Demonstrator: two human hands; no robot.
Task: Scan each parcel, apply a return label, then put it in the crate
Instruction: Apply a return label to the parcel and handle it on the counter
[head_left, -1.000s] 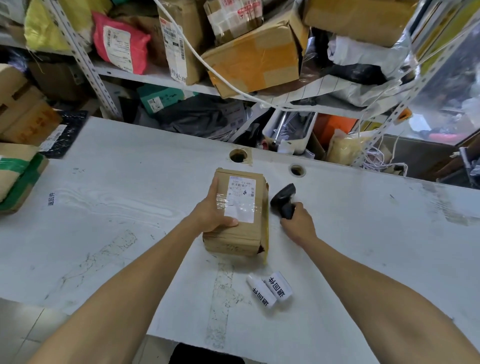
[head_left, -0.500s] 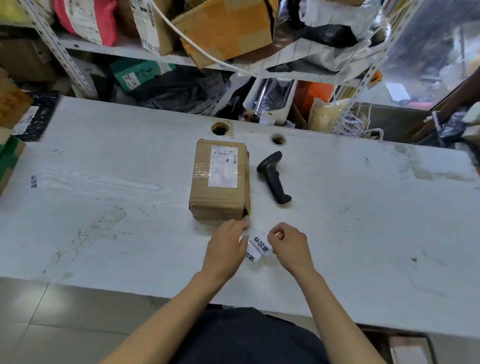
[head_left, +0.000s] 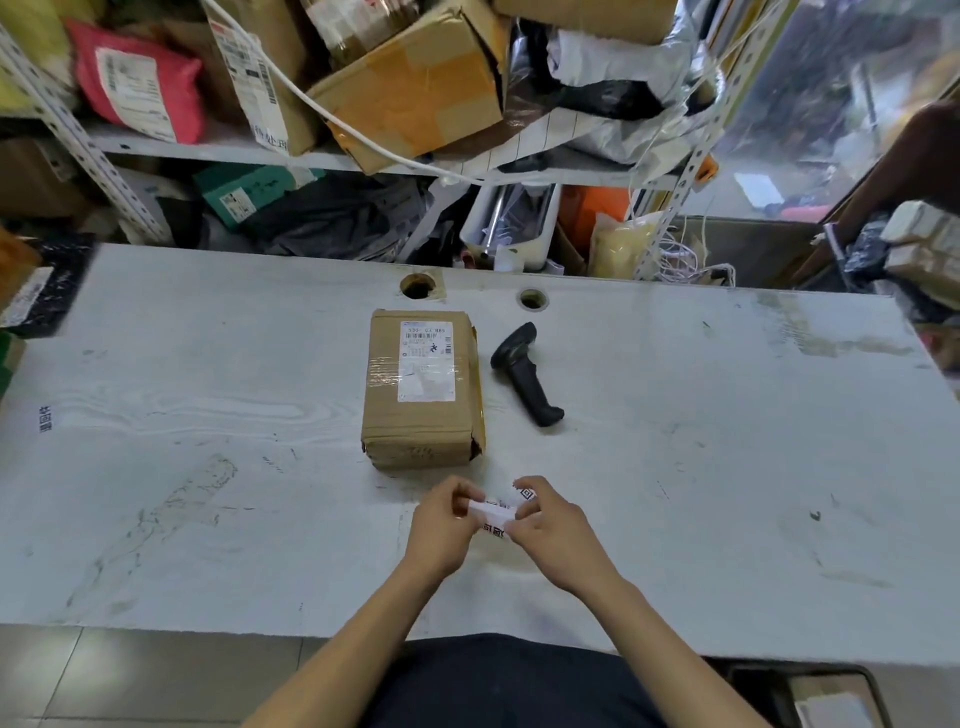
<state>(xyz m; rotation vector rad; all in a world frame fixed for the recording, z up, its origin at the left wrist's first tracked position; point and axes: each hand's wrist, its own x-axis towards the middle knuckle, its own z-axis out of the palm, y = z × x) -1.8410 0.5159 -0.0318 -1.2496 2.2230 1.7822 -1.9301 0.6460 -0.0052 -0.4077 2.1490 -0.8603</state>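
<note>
I judge labelling underway: my left hand (head_left: 447, 525) and right hand (head_left: 550, 535) pinch the label roll (head_left: 493, 512); parcel (head_left: 423, 387) at 12 o'clock is unlabelled, uncrated.

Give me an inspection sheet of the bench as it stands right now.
Surface: white table, scuffed, two round holes at the back edge.
Job's things: cardboard parcel lies flat, shipping label up; black scanner lies to its right, apart; label roll is held in both hands.
Clutter: sticker on the table's left.
Hands: left hand and right hand pinch the roll.
Cables: white cable across the shelf.
Surroundings: shelves crammed with parcels.
</note>
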